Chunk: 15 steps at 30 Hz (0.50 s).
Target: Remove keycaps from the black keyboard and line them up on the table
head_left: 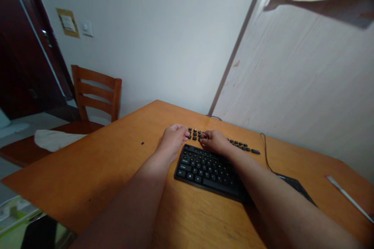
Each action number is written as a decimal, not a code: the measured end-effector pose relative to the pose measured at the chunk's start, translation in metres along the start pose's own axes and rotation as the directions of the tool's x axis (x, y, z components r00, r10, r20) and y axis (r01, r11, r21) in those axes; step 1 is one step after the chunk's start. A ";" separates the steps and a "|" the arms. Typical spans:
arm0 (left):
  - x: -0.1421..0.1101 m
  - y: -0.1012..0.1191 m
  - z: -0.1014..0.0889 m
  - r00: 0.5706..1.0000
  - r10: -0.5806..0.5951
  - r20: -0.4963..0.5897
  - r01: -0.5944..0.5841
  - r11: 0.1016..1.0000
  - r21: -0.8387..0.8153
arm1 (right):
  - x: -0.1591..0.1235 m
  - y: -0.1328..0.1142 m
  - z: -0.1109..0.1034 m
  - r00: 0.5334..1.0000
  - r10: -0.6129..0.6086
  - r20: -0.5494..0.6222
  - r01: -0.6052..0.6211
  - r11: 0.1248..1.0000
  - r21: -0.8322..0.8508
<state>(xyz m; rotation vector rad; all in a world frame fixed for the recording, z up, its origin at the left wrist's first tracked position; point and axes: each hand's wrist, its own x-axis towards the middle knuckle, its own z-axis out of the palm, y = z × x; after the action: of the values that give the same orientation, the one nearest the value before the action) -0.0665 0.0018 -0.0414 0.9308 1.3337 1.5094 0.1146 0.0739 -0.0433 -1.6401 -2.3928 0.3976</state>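
A black keyboard (pixel 206 171) lies on the wooden table, and bare spots show among its upper keys. Behind it, loose black keycaps (pixel 194 133) are set out in rows. My left hand (pixel 173 136) is at the left end of these rows, fingertips pinched together; whatever they hold is too small to make out. Over the middle of the rows, my right hand (pixel 215 142) is closed with thumb and fingers together, a thin pale bit showing at the tips that I cannot identify. My right forearm hides the keyboard's right part.
One keycap-sized black piece (pixel 142 143) lies apart on the left of the table (pixel 122 163). At the right are a flat dark object (pixel 295 184) near a black cable (pixel 265 151), and a slim brush-like stick (pixel 347 194). A wooden chair (pixel 97 89) stands beyond the left edge.
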 end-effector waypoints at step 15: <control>-0.001 -0.001 0.000 1.000 0.007 0.014 -0.008 0.999 0.032 | -0.003 -0.003 -0.002 0.999 -0.046 -0.018 0.046 0.998 -0.041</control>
<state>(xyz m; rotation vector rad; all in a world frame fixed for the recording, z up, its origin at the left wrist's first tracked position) -0.0656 0.0012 -0.0423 0.9656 1.3498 1.4887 0.1134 0.0699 -0.0408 -1.5948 -2.4353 0.3263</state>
